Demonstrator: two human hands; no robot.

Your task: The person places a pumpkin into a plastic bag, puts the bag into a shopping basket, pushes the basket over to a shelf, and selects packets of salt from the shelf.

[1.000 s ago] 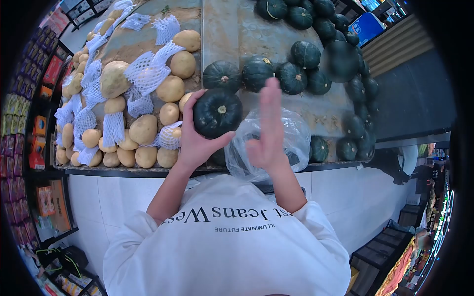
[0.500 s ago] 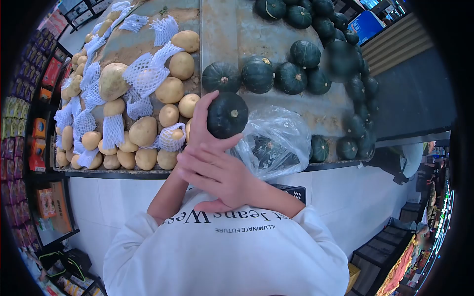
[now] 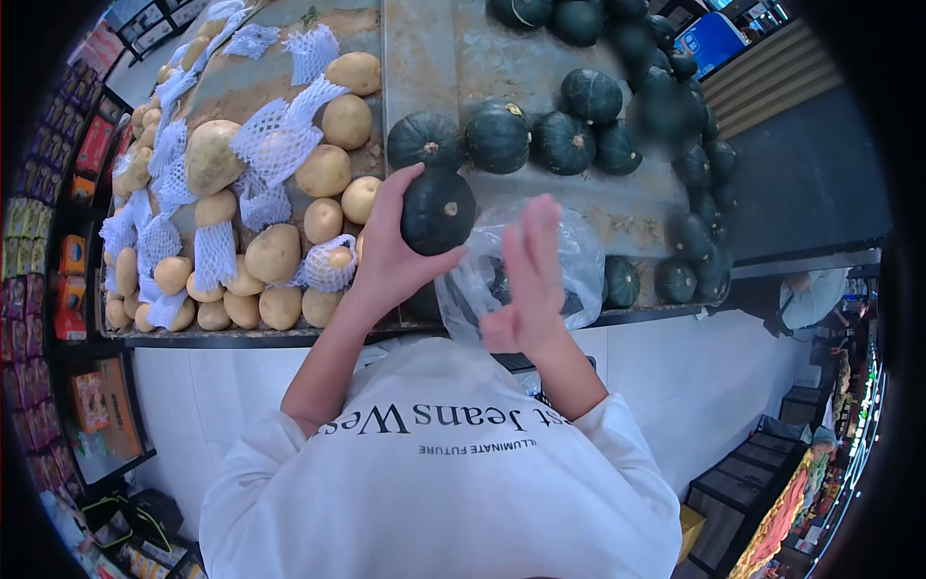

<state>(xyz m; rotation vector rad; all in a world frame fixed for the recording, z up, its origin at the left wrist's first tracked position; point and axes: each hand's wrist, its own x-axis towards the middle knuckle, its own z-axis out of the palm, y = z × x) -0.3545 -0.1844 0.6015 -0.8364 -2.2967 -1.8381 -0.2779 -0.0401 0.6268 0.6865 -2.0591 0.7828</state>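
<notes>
My left hand point(image 3: 395, 232) is wrapped round a dark green kabocha squash point(image 3: 437, 210), thumb below it and fingers along its far left side. The squash's pale stem spot faces up and to the right. My right hand point(image 3: 531, 275) holds nothing; its fingers are stretched out and slightly blurred. It is raised over a clear plastic bag point(image 3: 579, 246) lying on the stand, and whether it touches the bag I cannot tell. Something dark green shows through the plastic, partly hidden by my hand. Just beyond the held squash sits another kabocha point(image 3: 424, 141).
Potatoes point(image 3: 273, 253), several in white foam nets point(image 3: 280, 140), cover the left of the stand. More kabochas point(image 3: 563, 142) lie in rows at the back and right. Packaged goods fill a shelf point(image 3: 82, 251) at far left. A person point(image 3: 808, 299) is at the right.
My right hand has moved from over my left wrist, rightward and up to above the bag, fingers now extended. My left hand still grips the squash in nearly the same place.
</notes>
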